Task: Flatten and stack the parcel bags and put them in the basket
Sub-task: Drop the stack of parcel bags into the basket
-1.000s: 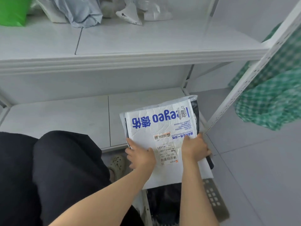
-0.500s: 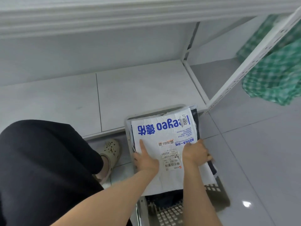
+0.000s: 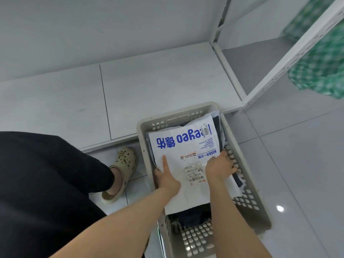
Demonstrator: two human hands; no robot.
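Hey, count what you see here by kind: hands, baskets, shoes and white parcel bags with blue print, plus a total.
hands: 2, the left hand and the right hand
basket: 1
white parcel bag: 1
shoe: 1
total: 5
The dark bags under the white one are too hidden to count.

Both hands hold a stack of parcel bags [image 3: 186, 146] within the walls of the beige basket [image 3: 142, 127]. The left hand [image 3: 166, 178] pinches the stack's left edge, one digit lying straight on its white, blue-printed top. The right hand [image 3: 219, 167] curls its fingers over the opposite edge, close against the basket wall. Left of the left hand stands a beige clog [image 3: 123, 162]. Beyond both hands lies a white shelf board [image 3: 158, 81].
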